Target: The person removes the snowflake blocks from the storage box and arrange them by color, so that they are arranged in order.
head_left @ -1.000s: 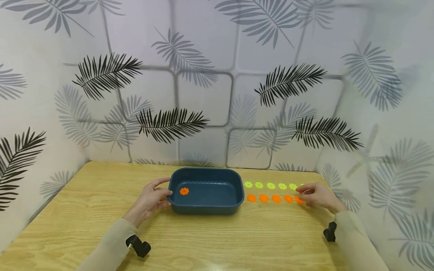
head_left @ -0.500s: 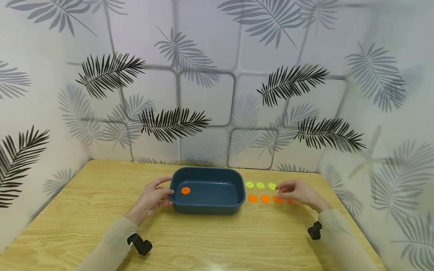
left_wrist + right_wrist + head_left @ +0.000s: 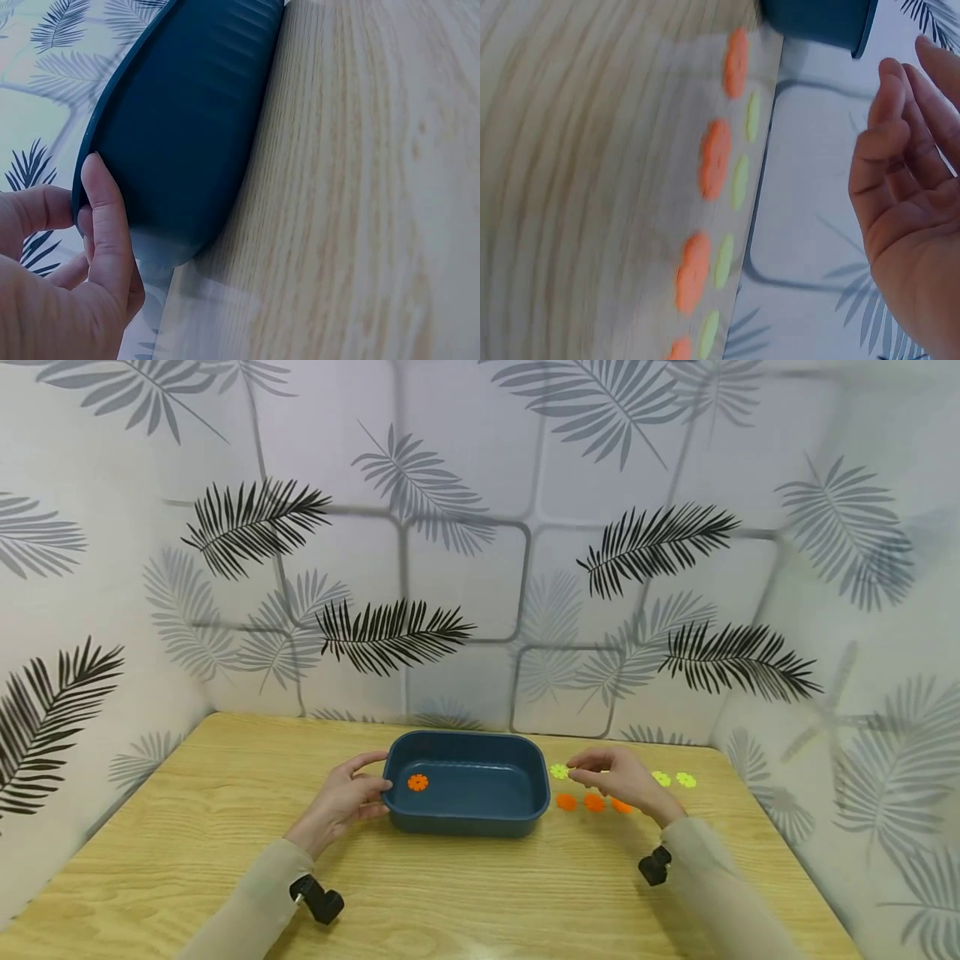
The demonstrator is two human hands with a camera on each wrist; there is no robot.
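Observation:
A dark blue rectangular tub (image 3: 465, 825) stands on the table, with one orange notched flower-shaped disc (image 3: 417, 782) inside near its left end. My left hand (image 3: 341, 797) grips the rim at that end; the left wrist view shows the fingers pinching the wall (image 3: 172, 135). To the right of the tub my right hand (image 3: 618, 777) hovers over two rows of flower-shaped discs: yellow ones (image 3: 686, 780) behind and orange ones (image 3: 566, 802) in front. In the right wrist view its bent fingers (image 3: 889, 146) stand apart, with nothing visible between them. The hand hides several discs.
The light wooden table (image 3: 465, 893) ends at a leaf-patterned wall covering (image 3: 457, 568) at the back and sides. A small black device (image 3: 318, 900) is strapped on the left wrist, another black device (image 3: 655, 866) on the right.
My right hand has swept left along the rows, from their right end to near the tub. The rightmost yellow discs show again. My left hand keeps its grip on the tub.

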